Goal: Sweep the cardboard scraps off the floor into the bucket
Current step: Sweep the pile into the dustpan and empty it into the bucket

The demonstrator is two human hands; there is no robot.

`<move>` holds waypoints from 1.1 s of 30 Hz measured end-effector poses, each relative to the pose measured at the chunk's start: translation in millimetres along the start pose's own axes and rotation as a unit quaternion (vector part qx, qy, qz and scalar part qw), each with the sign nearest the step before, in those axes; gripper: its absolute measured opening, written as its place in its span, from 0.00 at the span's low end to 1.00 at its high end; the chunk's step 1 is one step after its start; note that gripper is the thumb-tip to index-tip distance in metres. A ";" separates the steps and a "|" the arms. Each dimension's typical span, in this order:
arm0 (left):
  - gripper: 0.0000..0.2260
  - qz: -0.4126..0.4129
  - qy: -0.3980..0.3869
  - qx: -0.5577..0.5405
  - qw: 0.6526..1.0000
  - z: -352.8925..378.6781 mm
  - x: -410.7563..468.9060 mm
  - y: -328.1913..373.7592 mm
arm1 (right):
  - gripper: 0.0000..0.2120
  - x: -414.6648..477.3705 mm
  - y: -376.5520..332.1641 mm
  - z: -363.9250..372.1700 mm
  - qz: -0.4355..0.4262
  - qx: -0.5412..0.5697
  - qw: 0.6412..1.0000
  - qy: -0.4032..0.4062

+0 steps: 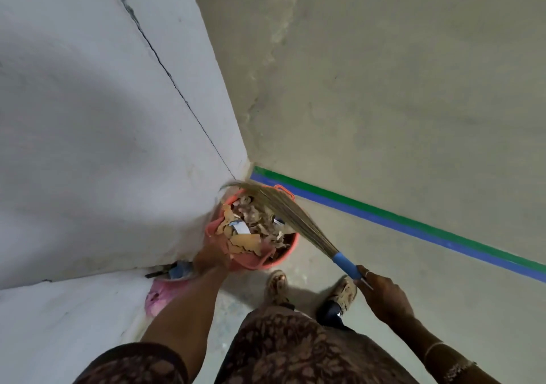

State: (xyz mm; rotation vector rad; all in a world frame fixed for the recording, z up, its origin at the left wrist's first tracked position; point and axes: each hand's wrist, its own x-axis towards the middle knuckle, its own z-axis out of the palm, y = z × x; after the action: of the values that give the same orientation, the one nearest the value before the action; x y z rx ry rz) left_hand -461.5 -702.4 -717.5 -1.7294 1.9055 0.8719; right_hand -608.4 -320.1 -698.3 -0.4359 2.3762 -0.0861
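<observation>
An orange-pink bucket (283, 258) stands on the floor beside the corner of a white wall. It is filled with brown cardboard scraps (251, 230). My left hand (211, 258) grips the bucket's near left rim. My right hand (381, 293) holds a grass broom (292, 215) by its blue handle. The broom's bristles lie across the top of the bucket and reach toward the wall corner.
The white wall (103, 132) fills the left side. A pink object (165, 293) and a small dark blue thing (177, 270) lie at the wall's base. A blue and green floor stripe (413, 227) runs to the right. My sandalled feet (277, 286) stand just behind the bucket.
</observation>
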 end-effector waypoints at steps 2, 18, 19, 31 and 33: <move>0.14 -0.011 0.054 0.029 0.998 1.7 8.2 -2.5 | 0.23 -4.6 4.8 5.1 -0.005 0.008 1.000 0.003; 0.10 -0.088 -0.019 0.115 0.989 -9.8 -7.3 24.8 | 0.19 -35.9 19.8 34.4 0.008 0.029 0.998 -0.055; 0.10 -0.099 -0.026 0.120 0.987 -10.2 -9.4 20.6 | 0.19 -37.9 23.6 35.9 0.015 0.037 0.998 -0.043; 0.15 0.072 0.059 0.214 0.972 14.5 2.6 -44.3 | 0.17 -71.6 71.5 41.3 -0.061 0.180 0.982 -0.012; 0.15 0.084 0.067 0.232 0.967 28.5 30.8 -58.4 | 0.17 -74.4 72.1 41.9 -0.064 0.140 0.987 -0.041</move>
State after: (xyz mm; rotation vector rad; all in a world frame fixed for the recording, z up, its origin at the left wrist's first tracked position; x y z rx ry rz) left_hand -411.1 -706.5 -768.7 -1.3878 2.1547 0.3239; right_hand -549.8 -225.0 -695.0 -0.4463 2.2109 -0.4469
